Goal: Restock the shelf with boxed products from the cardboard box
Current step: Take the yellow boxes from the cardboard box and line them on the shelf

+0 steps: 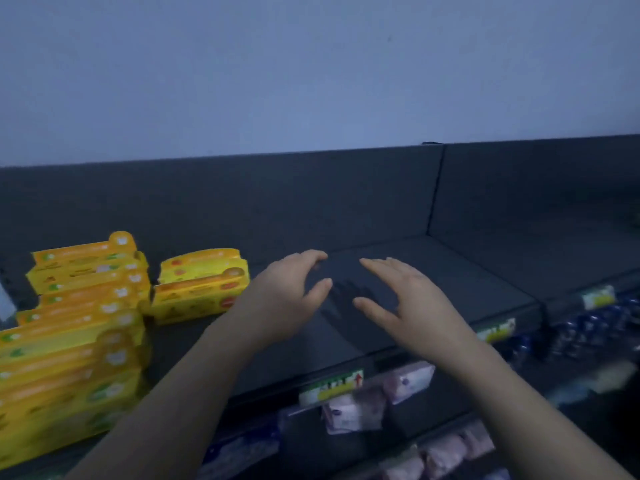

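Note:
Yellow boxed products stand on the dark top shelf (433,271). A tall stack of yellow boxes (72,341) fills the left end, and a shorter pile of two yellow boxes (202,285) sits just right of it. My left hand (287,299) hovers over the bare shelf right of the short pile, fingers relaxed and holding nothing. My right hand (405,303) hovers beside it, palm facing the left hand, also holding nothing. The cardboard box is out of view.
Price labels (330,388) hang on the shelf's front edge. Below it lie pinkish packets (377,400) and, to the right, blue packaged goods (595,327). A dark back panel rises behind the shelf, with a pale wall above.

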`<state>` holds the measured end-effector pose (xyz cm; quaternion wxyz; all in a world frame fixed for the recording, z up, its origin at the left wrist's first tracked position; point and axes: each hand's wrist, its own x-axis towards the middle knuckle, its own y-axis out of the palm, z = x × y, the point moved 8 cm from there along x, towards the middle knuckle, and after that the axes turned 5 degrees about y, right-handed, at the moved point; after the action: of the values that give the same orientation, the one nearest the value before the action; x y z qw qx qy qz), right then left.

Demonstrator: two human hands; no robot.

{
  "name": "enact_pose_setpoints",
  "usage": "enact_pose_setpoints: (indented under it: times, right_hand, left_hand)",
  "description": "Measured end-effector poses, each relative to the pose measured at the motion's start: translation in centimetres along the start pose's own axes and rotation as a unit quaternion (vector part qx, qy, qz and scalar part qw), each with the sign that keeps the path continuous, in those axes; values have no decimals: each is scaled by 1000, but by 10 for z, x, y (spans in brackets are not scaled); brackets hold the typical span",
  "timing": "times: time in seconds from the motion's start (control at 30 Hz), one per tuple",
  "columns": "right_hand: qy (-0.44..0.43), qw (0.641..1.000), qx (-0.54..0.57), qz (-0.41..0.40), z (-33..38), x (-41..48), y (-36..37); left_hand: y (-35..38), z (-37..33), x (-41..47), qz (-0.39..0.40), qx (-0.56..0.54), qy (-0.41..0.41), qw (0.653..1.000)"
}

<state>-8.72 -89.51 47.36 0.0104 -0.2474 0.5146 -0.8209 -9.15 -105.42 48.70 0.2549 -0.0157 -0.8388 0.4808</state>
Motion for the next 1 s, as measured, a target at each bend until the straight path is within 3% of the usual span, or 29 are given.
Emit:
enact_pose_setpoints:
  times: [0.27,0.43,0.67,1.0]
  right_hand:
    - [137,989,-37,-35,-145,-100,-56]
    - [258,964,-57,-26,-228,-173,-72]
    - [415,907,-72,-28,-320,-261,-76]
    - [610,787,-67,-65,-401,-369,-84]
  left_hand:
    - [127,-128,37,46,-76,90,992]
    - [213,-207,45,108,-124,158,974]
    - [333,-279,52,236,-139,220,936]
    - [481,-358,57,384,-123,300,865]
